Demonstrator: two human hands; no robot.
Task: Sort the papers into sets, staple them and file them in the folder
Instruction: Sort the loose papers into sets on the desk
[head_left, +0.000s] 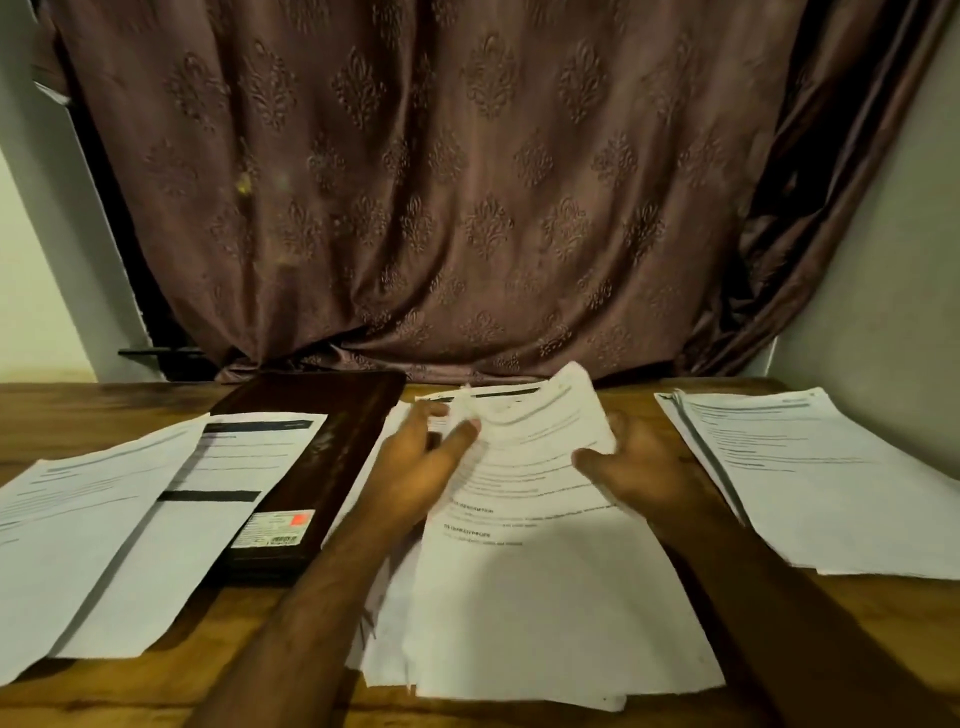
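A loose stack of printed white papers (540, 597) lies in the middle of the wooden table (93, 410). My left hand (421, 462) pinches the far left corner of the top sheet (535, 441), whose far end curls up off the stack. My right hand (639, 467) grips the same sheet at its right edge. A dark brown folder (332, 457) lies left of the stack, partly under a sheet. No stapler is in view.
Two overlapping sheets (104, 530) lie at the left, one resting on the folder's left side. A separate set of papers (815, 478) lies at the right. A brown patterned curtain (441, 182) hangs behind the table's far edge.
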